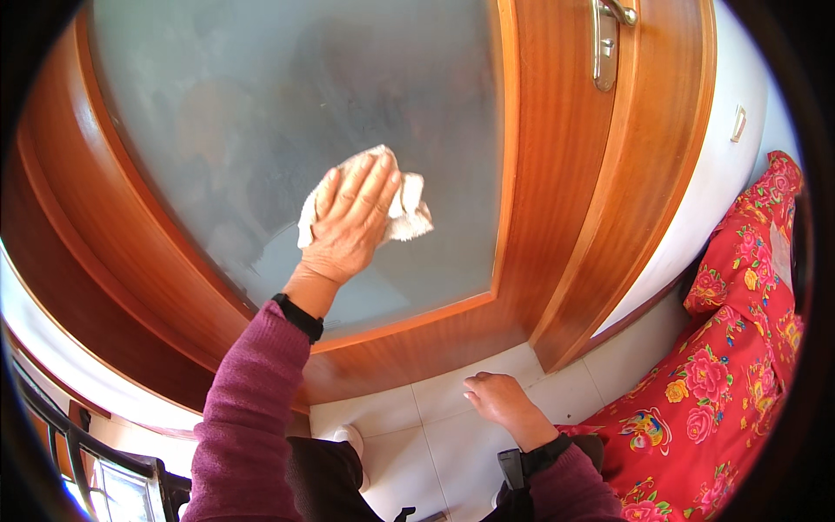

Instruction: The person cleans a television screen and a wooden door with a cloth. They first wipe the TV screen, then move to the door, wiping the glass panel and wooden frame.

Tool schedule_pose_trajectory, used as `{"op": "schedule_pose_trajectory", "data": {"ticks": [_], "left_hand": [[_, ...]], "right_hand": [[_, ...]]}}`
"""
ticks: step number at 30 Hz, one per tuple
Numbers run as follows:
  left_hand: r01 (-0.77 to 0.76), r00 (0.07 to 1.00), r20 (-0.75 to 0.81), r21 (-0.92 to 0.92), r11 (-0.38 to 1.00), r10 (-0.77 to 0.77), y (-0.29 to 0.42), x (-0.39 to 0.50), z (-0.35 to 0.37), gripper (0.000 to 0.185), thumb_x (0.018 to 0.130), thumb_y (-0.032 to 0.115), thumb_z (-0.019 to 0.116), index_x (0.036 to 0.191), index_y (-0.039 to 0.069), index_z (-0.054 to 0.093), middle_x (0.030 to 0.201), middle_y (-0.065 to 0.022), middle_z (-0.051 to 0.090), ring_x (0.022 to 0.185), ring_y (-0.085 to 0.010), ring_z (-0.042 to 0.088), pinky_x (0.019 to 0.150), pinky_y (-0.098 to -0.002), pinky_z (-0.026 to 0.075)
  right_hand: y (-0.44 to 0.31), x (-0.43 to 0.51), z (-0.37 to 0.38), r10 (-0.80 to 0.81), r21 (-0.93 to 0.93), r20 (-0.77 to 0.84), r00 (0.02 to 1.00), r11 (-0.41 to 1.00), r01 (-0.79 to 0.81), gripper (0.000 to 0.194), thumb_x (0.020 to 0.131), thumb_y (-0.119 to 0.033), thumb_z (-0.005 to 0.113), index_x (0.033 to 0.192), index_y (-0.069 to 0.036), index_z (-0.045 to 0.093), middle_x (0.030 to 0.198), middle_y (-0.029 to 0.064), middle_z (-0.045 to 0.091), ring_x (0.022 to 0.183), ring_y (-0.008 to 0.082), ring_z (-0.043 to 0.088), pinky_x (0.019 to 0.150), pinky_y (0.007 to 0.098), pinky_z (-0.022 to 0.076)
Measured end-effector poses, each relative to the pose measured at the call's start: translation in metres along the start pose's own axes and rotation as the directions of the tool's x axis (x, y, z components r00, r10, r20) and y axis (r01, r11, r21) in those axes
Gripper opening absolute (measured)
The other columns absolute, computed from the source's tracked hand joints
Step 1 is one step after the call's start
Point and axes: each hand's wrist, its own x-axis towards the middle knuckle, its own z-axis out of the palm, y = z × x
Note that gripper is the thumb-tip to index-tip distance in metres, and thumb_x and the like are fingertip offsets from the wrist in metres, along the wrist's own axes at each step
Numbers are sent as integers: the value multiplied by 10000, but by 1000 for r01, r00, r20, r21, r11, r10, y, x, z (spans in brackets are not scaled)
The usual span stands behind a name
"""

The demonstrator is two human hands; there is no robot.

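Observation:
My left hand [352,225] lies flat over a crumpled white cloth [412,225], pressing it to the frosted glass panel [437,104] of a brown wooden door. Streaks and cloudy smears show on the glass, some of them left of and below the cloth. My right hand [499,399] hangs low in front of the door's foot, above the tiled floor. Its fingers are curled in, and nothing shows in them. Both wrists wear black bands, below purple sleeves.
A metal door handle [603,52] is at the upper right, with a wall switch [738,124] beyond the frame. Red floral fabric [704,391] drapes along the right side. A black metal frame [124,457] stands at lower left. White floor tiles [398,463] lie beneath me.

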Motion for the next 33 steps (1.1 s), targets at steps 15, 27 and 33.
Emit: {"op": "schedule_pose_trajectory", "data": {"ticks": [15,27,33], "left_hand": [[-258,921,261,-149,955,290,68,-115,59,592,909,167,487,1498,165,426,1564,7,372,1432,-157,359,1173,-404,259],[-200,733,550,-388,900,400,89,-159,72,690,941,69,443,1574,152,183,1613,31,222,1480,-113,217,1220,-354,235],[-315,850,370,-213,925,375,67,-150,49,587,936,150,469,1515,158,375,1574,63,340,1444,-68,286,1195,-358,252]], "right_hand": [[-6,1,-2,-13,-10,40,999,1000,13,174,902,-221,617,888,-47,606,857,144,657,793,353,658,701,456,539],[-14,-4,-18,-12,-6,14,1000,1000,12,171,898,-220,619,908,-49,619,863,138,654,801,344,652,711,451,532],[-14,-10,-19,-14,1,-36,999,1000,14,180,896,-227,620,905,-47,619,866,141,651,821,350,647,728,459,525]]}}
